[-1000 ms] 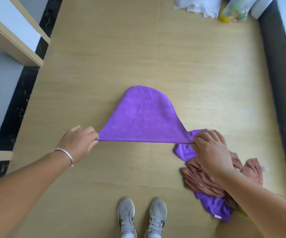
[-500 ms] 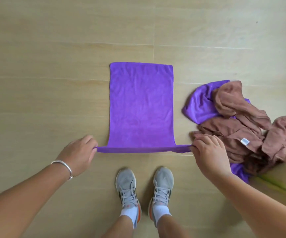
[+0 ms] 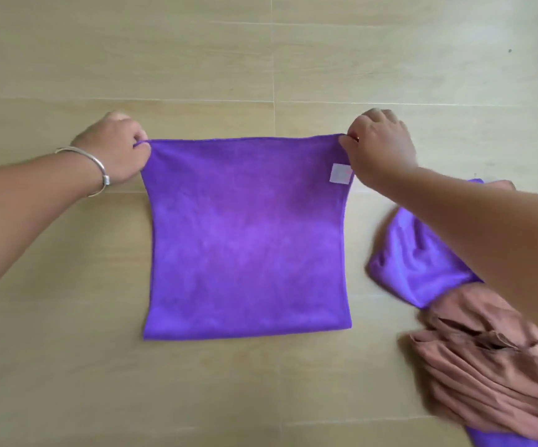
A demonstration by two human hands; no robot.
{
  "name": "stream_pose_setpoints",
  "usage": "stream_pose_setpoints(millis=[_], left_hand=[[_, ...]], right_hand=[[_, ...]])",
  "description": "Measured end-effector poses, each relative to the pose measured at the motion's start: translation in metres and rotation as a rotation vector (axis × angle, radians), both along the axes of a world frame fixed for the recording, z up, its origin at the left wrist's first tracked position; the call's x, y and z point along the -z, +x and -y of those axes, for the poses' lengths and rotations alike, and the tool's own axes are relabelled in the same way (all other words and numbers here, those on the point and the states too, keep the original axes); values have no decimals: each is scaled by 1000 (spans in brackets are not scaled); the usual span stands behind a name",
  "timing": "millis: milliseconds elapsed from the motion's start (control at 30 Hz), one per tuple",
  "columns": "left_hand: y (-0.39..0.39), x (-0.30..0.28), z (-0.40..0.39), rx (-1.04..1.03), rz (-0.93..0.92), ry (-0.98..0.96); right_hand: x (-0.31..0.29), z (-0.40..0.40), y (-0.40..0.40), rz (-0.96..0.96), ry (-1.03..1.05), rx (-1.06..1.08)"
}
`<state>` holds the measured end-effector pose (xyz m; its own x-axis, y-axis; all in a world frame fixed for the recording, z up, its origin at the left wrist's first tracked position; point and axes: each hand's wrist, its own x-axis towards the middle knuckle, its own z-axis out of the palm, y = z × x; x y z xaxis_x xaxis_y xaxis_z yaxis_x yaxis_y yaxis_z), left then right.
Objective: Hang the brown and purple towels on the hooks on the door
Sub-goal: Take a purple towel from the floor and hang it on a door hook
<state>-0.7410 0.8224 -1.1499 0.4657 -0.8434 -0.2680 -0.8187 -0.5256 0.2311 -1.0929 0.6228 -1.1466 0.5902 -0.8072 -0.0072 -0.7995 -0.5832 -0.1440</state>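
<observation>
Purple towel (image 3: pixel 245 240) is pinched at its far corners by left hand (image 3: pixel 116 150) and right hand (image 3: pixel 380 146). Its length is spread toward the body (hooks not in view); the brown towel (image 3: pixel 487 366) lies nearer the right arm.

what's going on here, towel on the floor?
A person has a purple towel spread flat on the wooden floor, the left hand and right hand each pinching a far corner. A white tag shows near the right corner. A crumpled pile of brown towels and another purple towel lies to the right. No hooks or door in view.
</observation>
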Motion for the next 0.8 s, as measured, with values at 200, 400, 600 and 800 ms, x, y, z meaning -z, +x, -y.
stream_pose_setpoints(millis=[200, 400, 600, 800], left_hand=[[-8, 73, 17, -123, 123, -89], [-114, 74, -69, 400, 151, -167], [-164, 92, -165, 748, 168, -14], [-145, 93, -198, 891, 143, -77]], right_hand=[[83, 1, 20, -83, 42, 141], [71, -93, -10, -11, 18, -281], [91, -183, -68, -94, 153, -629], [101, -182, -95, -137, 144, -789]])
